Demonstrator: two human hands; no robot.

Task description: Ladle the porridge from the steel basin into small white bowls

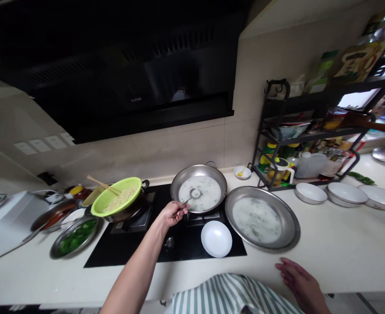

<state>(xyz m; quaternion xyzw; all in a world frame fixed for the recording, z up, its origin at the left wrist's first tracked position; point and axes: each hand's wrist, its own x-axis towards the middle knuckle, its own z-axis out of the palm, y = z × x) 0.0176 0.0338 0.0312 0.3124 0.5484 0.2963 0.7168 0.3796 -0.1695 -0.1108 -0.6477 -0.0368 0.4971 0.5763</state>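
Bare left grip (174, 213) closed around slim-handled silver metal ladle (195, 192), its bowl in milky liquid (210, 186).
Readable: "SUPOR", pale letters, on big black range hood (114, 74), 11 o'clock from pan; tan-gold package (359, 61) atop black shelf rack (297, 104), 2 o'clock, has dark writing, too blurred to read. Liquid is white, green flecks, pooled in round silver metal pan (197, 170) with loop handle at 1 o'clock, over black glass cooktop (120, 248). Similar flecked liquid in wide silver metal basin (290, 222), 4 o'clock from pan. Round white bowl (216, 237) at 5 o'clock, on cooktop. Bare right grip (299, 278) loosely open, fingers together, near basin at its 5 o'clock; can't tell if it touches white tabletop (336, 244).
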